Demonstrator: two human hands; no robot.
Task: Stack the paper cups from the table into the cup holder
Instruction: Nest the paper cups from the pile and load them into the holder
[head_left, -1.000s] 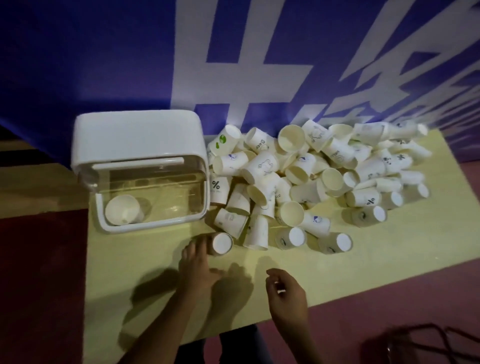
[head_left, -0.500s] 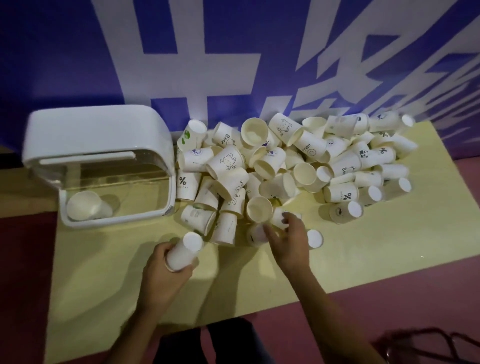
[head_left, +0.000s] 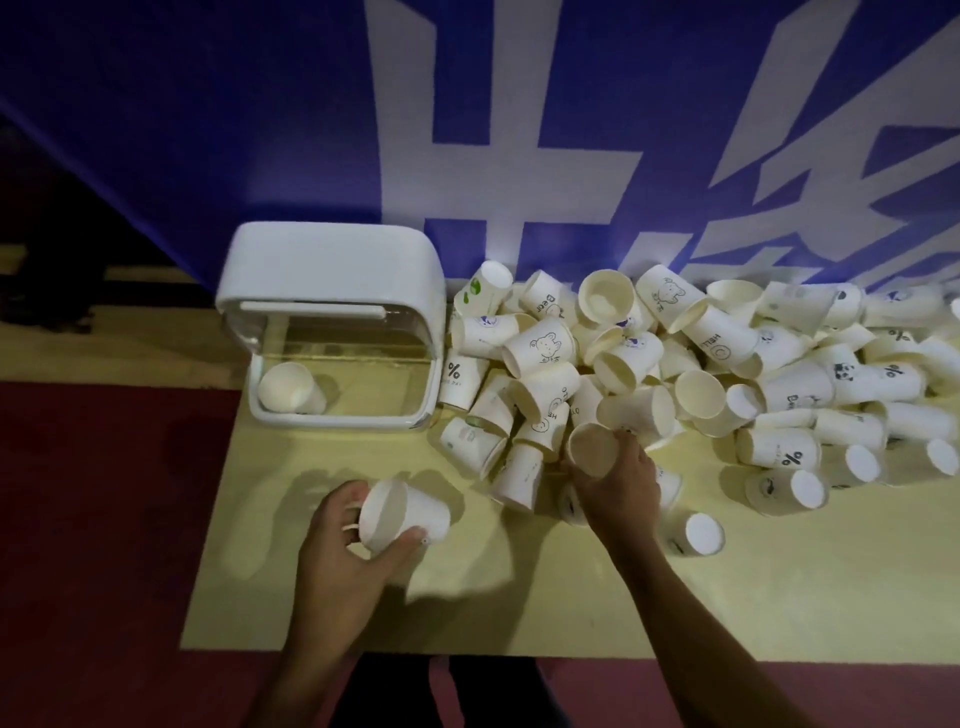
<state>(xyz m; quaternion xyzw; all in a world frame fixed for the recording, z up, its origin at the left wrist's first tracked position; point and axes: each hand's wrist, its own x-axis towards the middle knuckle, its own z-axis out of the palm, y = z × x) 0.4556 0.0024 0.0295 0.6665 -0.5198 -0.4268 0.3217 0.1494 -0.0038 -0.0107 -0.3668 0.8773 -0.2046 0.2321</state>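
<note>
You have one cup holder (head_left: 332, 270) with one paper cup (head_left: 291, 387) inside. Your two hands hold one apiece: the left cup (head_left: 410, 512) in your left hand (head_left: 337, 566), the right cup (head_left: 589, 452) in your right hand (head_left: 618, 493). The heap (head_left: 701, 364) on the single table (head_left: 519, 597) holds several dozen more (too jumbled to count exactly).

Event or exhibition-style venue rather than a home: a large blue backdrop (head_left: 234, 130) with bold white lettering hangs behind a pale yellow table (head_left: 519, 597) heaped with printed paper cups (head_left: 540, 347), above a dark red floor (head_left: 104, 519).
</note>
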